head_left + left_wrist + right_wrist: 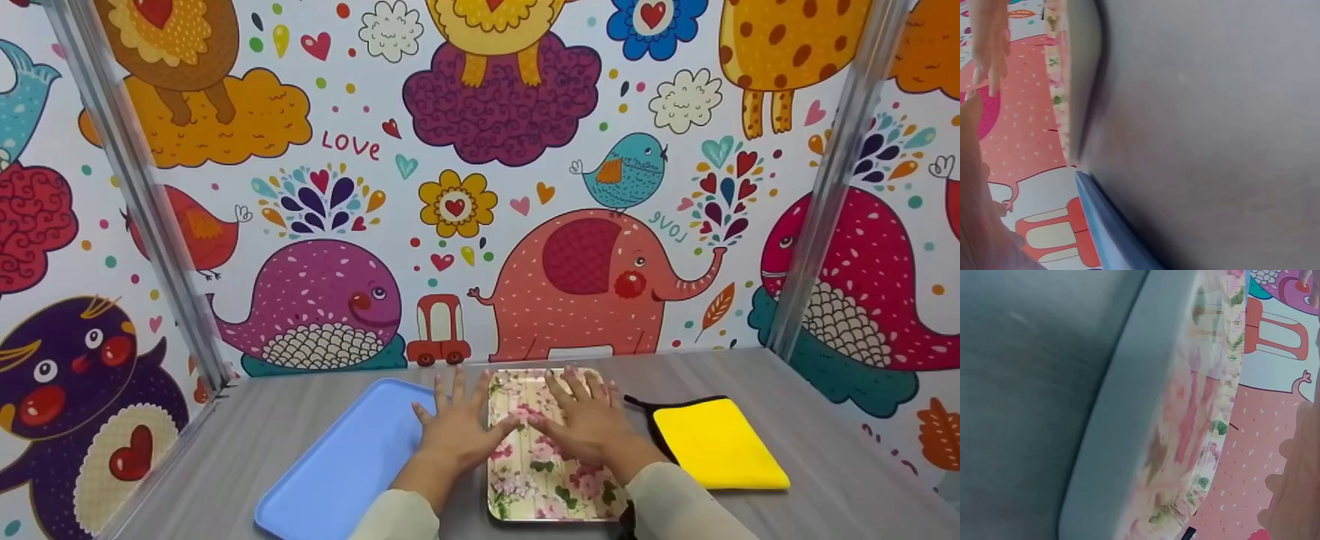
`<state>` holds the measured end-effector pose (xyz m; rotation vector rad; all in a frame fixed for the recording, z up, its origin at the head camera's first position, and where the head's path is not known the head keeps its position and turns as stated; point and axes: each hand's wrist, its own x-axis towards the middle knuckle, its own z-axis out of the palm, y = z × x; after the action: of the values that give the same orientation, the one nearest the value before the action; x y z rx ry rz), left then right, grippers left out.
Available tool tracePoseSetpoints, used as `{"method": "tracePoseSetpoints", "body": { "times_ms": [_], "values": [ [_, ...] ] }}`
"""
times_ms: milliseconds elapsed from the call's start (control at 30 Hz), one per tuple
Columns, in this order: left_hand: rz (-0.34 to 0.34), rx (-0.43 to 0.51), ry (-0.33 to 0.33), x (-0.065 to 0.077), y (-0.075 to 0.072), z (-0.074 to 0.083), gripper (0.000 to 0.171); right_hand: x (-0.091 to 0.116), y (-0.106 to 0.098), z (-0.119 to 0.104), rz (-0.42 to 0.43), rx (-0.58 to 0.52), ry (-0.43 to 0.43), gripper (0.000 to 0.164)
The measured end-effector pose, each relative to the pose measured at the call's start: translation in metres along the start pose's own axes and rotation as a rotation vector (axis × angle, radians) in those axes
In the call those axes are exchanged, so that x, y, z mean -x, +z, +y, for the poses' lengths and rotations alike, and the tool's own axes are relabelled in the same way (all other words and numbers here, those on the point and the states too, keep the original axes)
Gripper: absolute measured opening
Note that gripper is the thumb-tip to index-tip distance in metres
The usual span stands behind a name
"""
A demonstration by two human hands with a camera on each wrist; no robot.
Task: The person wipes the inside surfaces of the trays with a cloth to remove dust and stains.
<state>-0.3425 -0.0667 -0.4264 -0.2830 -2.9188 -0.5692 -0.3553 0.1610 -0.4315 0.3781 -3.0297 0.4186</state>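
Observation:
Both hands are held out with fingers spread and straight, palms down, nothing gripped. My left hand (454, 427) is over the gap between a light blue tray (352, 465) and a floral-patterned tray (525, 499), its thumb pointing at the floral one. Over the floral tray's upper right part is my right hand (592, 424), thumb toward the left thumb. In the right wrist view, that hand (1297, 478) appears above the level of the floral tray's rim (1213, 455). The left wrist view catches the left hand (982, 214) at its edge, above the blue tray's corner (1109, 230).
To the right lies a yellow folded cloth (720, 446) with a dark edge and a black loop. All of it rests on a grey wood-grain table (247, 427). Printed panels with cartoon animals (585, 292) enclose the back and sides, joined by metal posts (825, 180).

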Motion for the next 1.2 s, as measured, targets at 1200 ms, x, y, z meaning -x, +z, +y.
{"method": "tracePoseSetpoints", "body": {
  "times_ms": [1200],
  "values": [
    [0.016, 0.458, 0.004, 0.013, 0.015, 0.012, 0.088, 0.043, -0.043, 0.08, 0.05, -0.366, 0.102, 0.081]
  ]
}}
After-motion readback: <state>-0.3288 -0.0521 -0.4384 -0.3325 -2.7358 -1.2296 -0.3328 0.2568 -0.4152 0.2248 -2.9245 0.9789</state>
